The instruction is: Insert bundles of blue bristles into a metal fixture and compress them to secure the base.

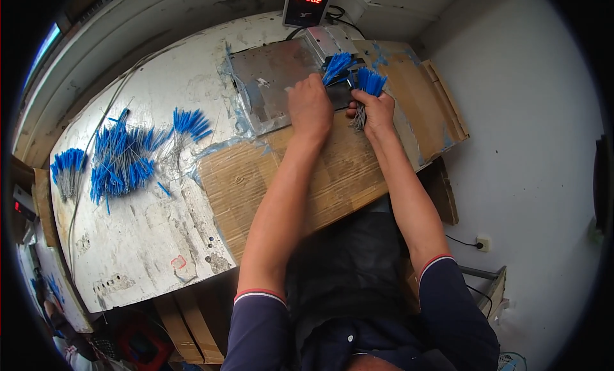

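My right hand [375,109] is wrapped round a bunch of thin grey wires with blue ends [369,81]. The blue ends point up and away, and the bare wires hang below my fingers. My left hand [311,108] is closed over the right edge of a metal plate [268,70], its back toward me. Just beyond its fingertips another cluster of blue-ended wires [339,65] lies by a small grey machine [325,42]. What the left fingers grip is hidden.
A large heap of blue-ended wires [125,157] lies on the worn white table [141,243], with smaller bundles [68,166] [190,125] either side. Cardboard [256,185] covers the table's front. Behind the machine stands a red digital display [308,7]. A wall [511,134] rises at right.
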{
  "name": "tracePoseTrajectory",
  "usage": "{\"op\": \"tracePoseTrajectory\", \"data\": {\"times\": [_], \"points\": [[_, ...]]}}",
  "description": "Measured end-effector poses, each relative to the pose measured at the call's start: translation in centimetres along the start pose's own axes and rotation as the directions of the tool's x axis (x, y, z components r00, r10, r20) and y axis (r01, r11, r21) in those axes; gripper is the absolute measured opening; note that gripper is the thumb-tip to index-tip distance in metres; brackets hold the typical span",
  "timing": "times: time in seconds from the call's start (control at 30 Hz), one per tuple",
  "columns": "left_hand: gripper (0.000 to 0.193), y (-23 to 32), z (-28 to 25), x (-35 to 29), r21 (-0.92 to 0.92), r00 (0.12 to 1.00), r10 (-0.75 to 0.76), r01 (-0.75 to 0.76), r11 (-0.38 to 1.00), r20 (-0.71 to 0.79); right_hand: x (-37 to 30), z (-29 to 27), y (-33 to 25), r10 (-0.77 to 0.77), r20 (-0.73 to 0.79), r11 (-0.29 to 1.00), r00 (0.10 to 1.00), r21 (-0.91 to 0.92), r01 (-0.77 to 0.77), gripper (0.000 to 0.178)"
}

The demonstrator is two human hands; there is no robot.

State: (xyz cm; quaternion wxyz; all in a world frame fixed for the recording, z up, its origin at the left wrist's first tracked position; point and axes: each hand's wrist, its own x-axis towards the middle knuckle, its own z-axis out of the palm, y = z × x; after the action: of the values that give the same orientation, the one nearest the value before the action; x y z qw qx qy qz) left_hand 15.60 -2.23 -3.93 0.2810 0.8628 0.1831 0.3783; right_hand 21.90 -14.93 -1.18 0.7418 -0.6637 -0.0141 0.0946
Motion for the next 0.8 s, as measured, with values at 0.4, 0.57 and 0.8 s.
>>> {"op": "tracePoseTrajectory", "data": {"times": [0.4, 0.57, 0.8], "points": [[0.015, 0.0, -0.2, -0.1, 0.070, 0.992, 0.058, -0.066, 0.995, 0.117, -0.2, -1.5, 0.6, -0.019, 0.095, 1.000, 0.995, -0.022, 0.021, 0.020], [0.014, 0.2, 0.0, -0.2, 0.124, 0.985, 0.108, -0.125, 0.984, 0.135, -0.4, -1.3, 0.6, -0.043, 0.073, 0.999, 0.996, -0.016, 0.044, 0.020], [0.011, 0.0, 0.1, -0.2, 0.096, 0.999, -0.040, 0.043, 0.994, -0.037, 0.0, -0.7, 0.3, -0.013, 0.053, 0.999, 0.999, -0.043, 0.015, 0.020]]}}
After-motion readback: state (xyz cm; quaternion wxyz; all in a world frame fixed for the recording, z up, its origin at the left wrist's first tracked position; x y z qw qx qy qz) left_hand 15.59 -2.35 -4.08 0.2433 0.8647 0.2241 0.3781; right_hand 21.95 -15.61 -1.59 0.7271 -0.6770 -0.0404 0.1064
